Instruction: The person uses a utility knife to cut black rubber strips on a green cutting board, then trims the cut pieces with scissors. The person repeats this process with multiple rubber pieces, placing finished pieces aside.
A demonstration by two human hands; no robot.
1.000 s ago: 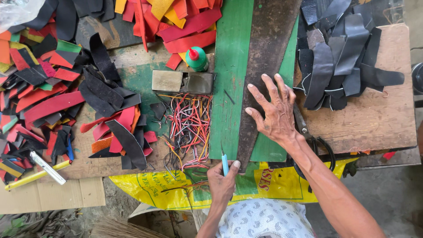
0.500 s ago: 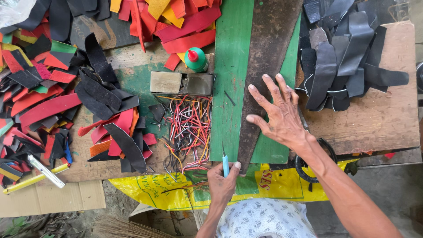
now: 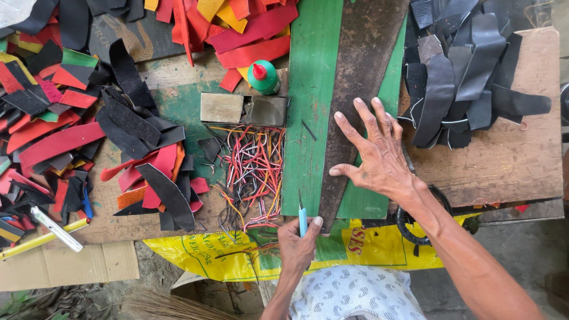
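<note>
My left hand (image 3: 299,244) grips a small blue-handled knife (image 3: 302,220), blade pointing up at the near end of a long dark strip (image 3: 355,89). That strip lies lengthwise on a green board (image 3: 311,106). My right hand (image 3: 376,155) rests flat with fingers spread on the strip and board, holding nothing.
Tangled red, yellow and white thin strands (image 3: 255,172) lie left of the board. Red, black and orange scraps (image 3: 148,172) cover the left side. Black strips (image 3: 462,71) are piled at the right. A green glue bottle (image 3: 262,77) and two small blocks (image 3: 243,109) sit behind; yellow sack (image 3: 195,255) below.
My right hand has shifted slightly toward me along the dark strip. The left hand with the knife has stayed at the strip's near end.
</note>
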